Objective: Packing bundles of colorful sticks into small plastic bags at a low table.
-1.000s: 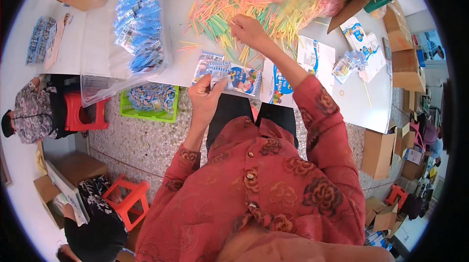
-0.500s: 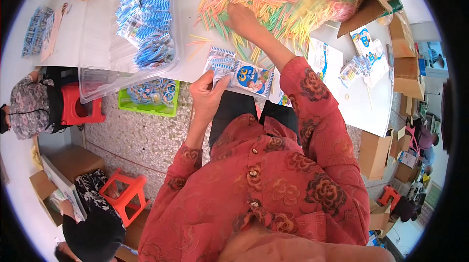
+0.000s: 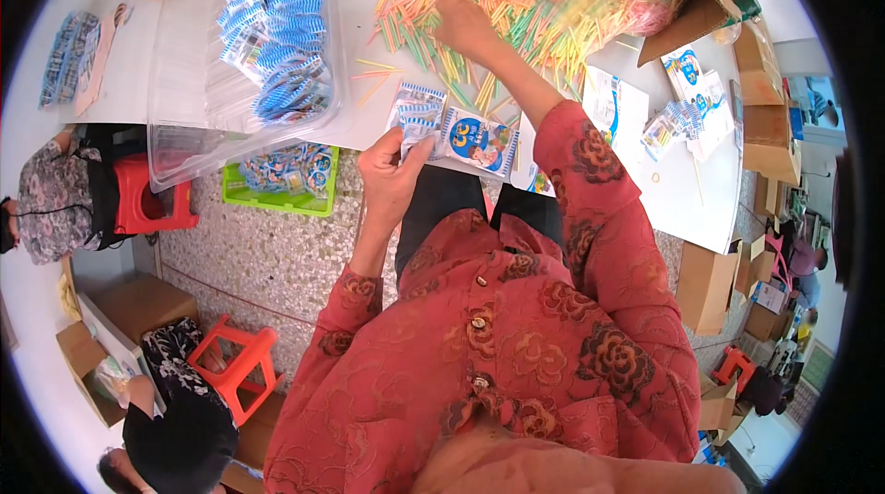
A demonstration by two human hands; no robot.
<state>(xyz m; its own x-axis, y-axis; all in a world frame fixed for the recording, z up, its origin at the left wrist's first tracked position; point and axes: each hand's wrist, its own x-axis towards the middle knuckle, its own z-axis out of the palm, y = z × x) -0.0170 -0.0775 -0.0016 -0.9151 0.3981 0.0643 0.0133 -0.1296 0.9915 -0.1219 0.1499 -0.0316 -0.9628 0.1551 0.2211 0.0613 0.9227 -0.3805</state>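
My left hand (image 3: 391,171) is closed at the table's front edge, pinching a small blue-and-white striped packet (image 3: 417,123) between thumb and fingers. Beside it lies a flat printed packet (image 3: 478,142), blue and white with a cartoon picture. My right hand (image 3: 466,30) reaches into the near left part of a heap of thin pink, yellow and green sticks (image 3: 516,10). Its fingers curl down among the sticks; whatever they hold is hidden.
Left of the heap, a clear plastic tray (image 3: 189,79) holds rows of blue striped packets (image 3: 277,29). A green basket (image 3: 277,204) with packets sits below. An open carton (image 3: 687,33) and printed cards (image 3: 613,107) are at right. Red stools (image 3: 235,370) and two people are at left.
My right hand has shifted slightly right within the stick heap. My left hand keeps its grip on the small packet in nearly the same place.
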